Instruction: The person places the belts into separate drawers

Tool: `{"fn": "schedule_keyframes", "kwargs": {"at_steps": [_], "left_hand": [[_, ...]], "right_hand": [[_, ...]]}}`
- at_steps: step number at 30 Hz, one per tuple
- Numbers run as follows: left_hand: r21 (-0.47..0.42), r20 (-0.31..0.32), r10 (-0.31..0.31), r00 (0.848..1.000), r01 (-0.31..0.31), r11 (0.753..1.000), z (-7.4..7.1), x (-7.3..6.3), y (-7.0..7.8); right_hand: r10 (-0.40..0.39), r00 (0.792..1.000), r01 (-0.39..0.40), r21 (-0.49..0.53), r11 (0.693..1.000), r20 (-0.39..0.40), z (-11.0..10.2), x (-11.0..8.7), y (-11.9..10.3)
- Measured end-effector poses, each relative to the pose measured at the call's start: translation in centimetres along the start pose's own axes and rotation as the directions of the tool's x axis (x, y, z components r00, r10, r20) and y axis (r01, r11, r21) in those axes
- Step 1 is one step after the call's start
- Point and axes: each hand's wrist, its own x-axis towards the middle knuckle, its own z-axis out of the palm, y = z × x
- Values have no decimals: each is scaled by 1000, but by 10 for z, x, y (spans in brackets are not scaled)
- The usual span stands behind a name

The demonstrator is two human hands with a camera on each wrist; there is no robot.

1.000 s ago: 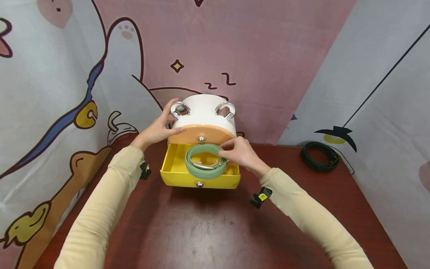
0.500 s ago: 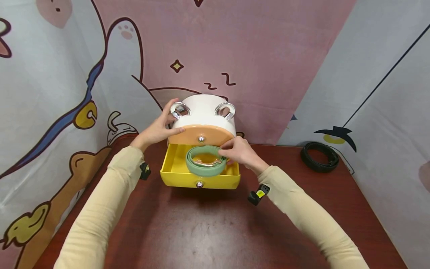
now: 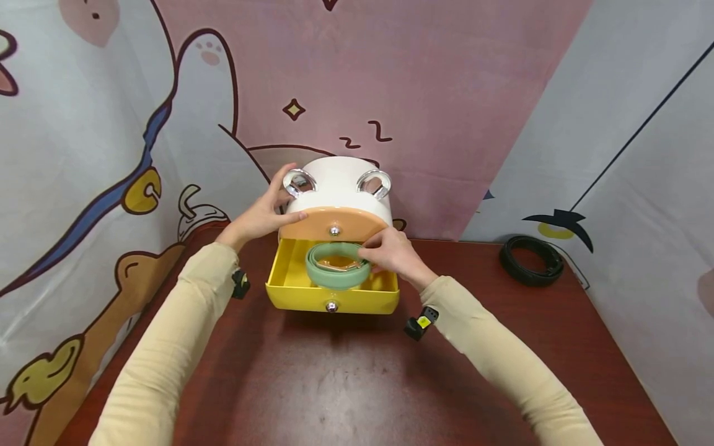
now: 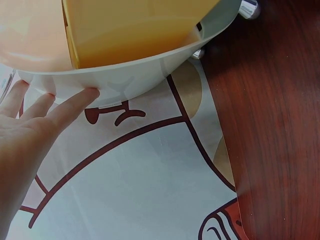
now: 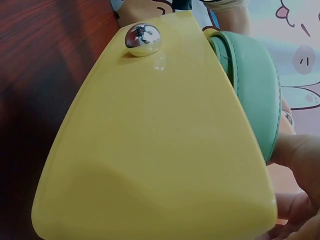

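A coiled green belt [image 3: 338,278] with a rose-gold buckle is tilted inside the pulled-out yellow drawer [image 3: 281,297], its front part level with the drawer's front wall. My right hand [image 3: 393,253] pinches the coil at its right side, thumb on top. In the right wrist view the belt [image 5: 257,90] rises above the drawer's edge. My left hand [image 3: 262,209] rests against the left side of the white drawer box [image 3: 337,179]. Its thumb lies on the orange upper drawer [image 3: 318,223], and its fairly straight fingers [image 4: 75,106] press the box's white side in the left wrist view.
A coiled black belt [image 3: 532,260] lies at the back right of the dark red table [image 3: 334,384]. Two silvery ear-shaped rings [image 3: 374,181] stand on the box's top. A printed cloth wall [image 3: 446,111] stands close behind the box.
My right hand has lowered the green belt into the yellow drawer, turned it flatter and shifted it slightly left. The left hand and the box have stayed in place.
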Motion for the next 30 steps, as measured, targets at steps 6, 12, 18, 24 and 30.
{"fn": "schedule_keyframes", "kwargs": {"at_steps": [6,12,18,24,30], "left_hand": [[10,-2,-5,1000,5,1000,0,0,0],[11,-1,-11,1000,11,1000,0,0,0],[9,11,-27,1000,27,1000,2,-6,20],[16,12,-43,999,43,999,3,-11,33],[18,11,-41,999,41,999,4,-11,35]], "right_hand": [[-36,999,33,-55,998,-41,2,-1,2],[-78,995,70,-112,991,-66,5,-3,3],[-138,987,118,-204,972,-86,8,-4,4],[-150,985,128,-210,969,-91,10,-4,4],[-179,978,146,-264,953,-104,11,-4,5]]}}
